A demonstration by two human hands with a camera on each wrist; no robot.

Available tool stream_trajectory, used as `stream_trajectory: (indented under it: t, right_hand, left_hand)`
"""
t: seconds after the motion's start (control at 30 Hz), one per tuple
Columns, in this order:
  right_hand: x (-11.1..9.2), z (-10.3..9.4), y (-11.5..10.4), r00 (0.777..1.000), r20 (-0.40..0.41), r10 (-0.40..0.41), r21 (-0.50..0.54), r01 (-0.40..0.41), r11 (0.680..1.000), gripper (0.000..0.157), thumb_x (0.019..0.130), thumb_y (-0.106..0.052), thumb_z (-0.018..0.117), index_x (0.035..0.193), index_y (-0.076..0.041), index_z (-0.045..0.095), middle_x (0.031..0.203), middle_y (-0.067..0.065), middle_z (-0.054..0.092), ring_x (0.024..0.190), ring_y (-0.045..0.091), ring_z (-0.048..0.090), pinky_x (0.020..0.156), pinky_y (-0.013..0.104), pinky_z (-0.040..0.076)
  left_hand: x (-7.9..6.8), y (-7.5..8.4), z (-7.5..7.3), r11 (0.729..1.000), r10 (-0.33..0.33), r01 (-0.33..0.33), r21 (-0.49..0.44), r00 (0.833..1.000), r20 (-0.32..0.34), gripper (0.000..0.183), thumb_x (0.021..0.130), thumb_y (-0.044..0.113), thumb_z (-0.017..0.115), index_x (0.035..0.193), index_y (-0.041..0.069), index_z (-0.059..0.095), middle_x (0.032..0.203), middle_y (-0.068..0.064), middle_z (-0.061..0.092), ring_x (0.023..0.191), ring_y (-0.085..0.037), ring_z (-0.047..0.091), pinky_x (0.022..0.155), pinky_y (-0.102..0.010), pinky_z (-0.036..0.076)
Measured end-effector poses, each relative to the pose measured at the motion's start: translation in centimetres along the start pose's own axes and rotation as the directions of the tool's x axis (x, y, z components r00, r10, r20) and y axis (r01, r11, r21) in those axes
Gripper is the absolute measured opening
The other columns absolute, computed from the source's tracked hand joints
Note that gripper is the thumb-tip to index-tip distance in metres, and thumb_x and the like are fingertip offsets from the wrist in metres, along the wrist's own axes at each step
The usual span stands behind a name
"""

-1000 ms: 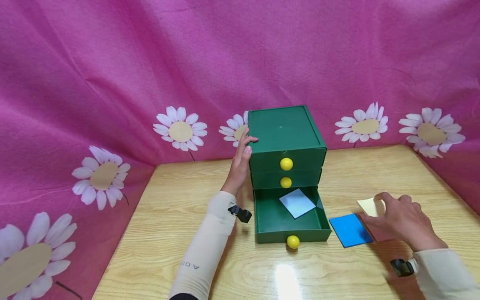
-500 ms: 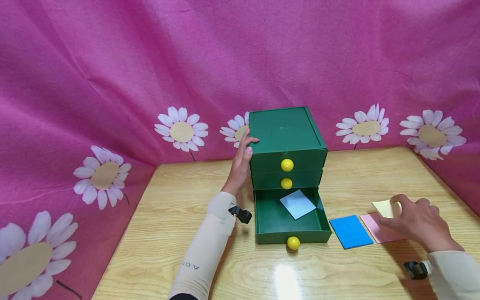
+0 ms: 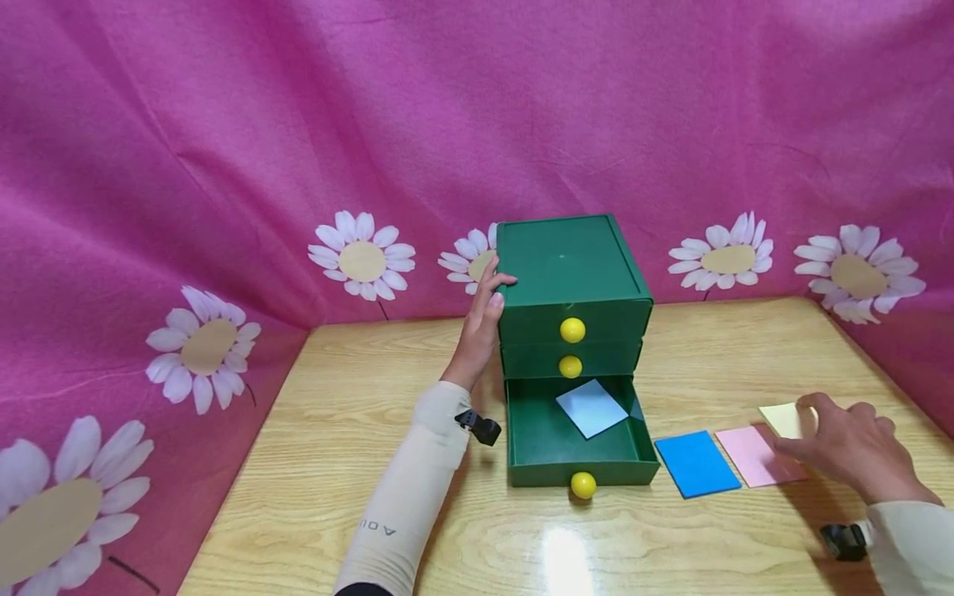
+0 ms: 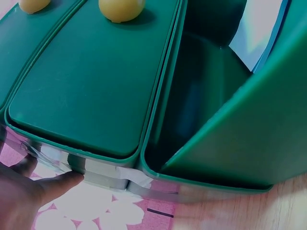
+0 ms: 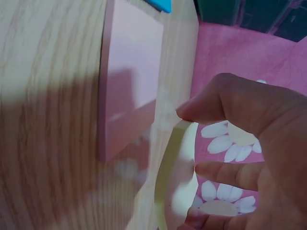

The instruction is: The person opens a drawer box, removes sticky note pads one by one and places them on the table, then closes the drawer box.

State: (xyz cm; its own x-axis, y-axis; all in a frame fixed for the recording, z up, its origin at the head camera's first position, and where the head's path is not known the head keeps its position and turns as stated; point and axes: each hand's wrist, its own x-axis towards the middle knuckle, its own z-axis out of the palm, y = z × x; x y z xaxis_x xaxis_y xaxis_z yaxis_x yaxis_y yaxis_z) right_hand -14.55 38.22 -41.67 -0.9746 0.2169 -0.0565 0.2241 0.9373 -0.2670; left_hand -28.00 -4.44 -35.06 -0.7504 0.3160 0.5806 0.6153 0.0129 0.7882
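Yellow pad (image 3: 782,419): is being held well right of the green cabinet (image 3: 570,257), bowing slightly. Right hand (image 3: 860,449): grip is pinching opposite pad edges; lighter, even pressure should be serving best against creasing. Left hand (image 3: 475,335): is resting, fingers spread, against the cabinet's left side.

Right hand (image 5: 283,139) grips yellow pad (image 5: 181,172); pad slightly bowed, its lower end cut by frame edge. Pink pad (image 5: 133,67) lies flat on wood-grain bench (image 5: 43,52), apart from yellow, partly shadowed. Corner of blue pad (image 5: 161,4) at top. Green unit (image 5: 254,13) upper right; pink flowered cloth (image 5: 230,50) behind.
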Motion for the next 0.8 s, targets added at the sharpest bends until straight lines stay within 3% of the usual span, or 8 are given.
stream_trajectory:
  t: [0.17,0.4,0.57,0.8]
  right_hand:
    - [0.2,-0.1,1.1,1.000,0.004,-0.030,-0.012,0.030,0.999,0.083,0.065,-0.060,0.065,0.109,0.005,0.041,0.085,0.034,0.046,0.079,0.050,0.039,0.060,0.053,0.031]
    - [0.6,-0.1,2.0,0.998,0.054,0.023,-0.017,-0.023,1.000,0.088,0.061,-0.057,0.069,0.111,0.008,0.038,0.087,0.034,0.047,0.082,0.049,0.039,0.070,0.056,0.028]
    - [0.6,0.0,2.7,0.997,0.079,0.026,0.001,-0.026,1.000,0.090,0.061,-0.058,0.070,0.111,0.009,0.038,0.085,0.029,0.050,0.082,0.049,0.039,0.069,0.055,0.029]
    - [1.1,0.6,3.8,0.990,0.131,0.055,0.002,-0.056,0.998,0.091,0.061,-0.060,0.069,0.112,0.008,0.035,0.088,0.033,0.049,0.084,0.052,0.040,0.069,0.057,0.033]
  left_hand:
    - [0.0,-0.1,0.0,1.000,-0.002,0.002,-0.007,1.000,0.003,0.039,0.094,0.023,0.029,0.128,0.005,0.037,0.151,-0.008,0.007,0.136,-0.019,0.010,0.103,-0.055,0.016]
    - [0.0,-0.2,0.0,1.000,-0.004,0.004,-0.014,1.000,0.001,0.039,0.094,0.023,0.029,0.128,0.005,0.037,0.151,-0.008,0.007,0.136,-0.019,0.009,0.103,-0.055,0.015]
    - [0.0,-0.2,0.0,1.000,-0.008,0.009,-0.012,1.000,0.005,0.039,0.094,0.023,0.029,0.128,0.005,0.037,0.151,-0.008,0.007,0.136,-0.019,0.008,0.103,-0.055,0.015]
    - [0.0,0.1,-0.1,1.000,-0.008,0.008,-0.002,1.000,0.011,0.041,0.094,0.026,0.029,0.128,0.005,0.037,0.151,-0.006,0.007,0.136,-0.018,0.009,0.103,-0.055,0.017]
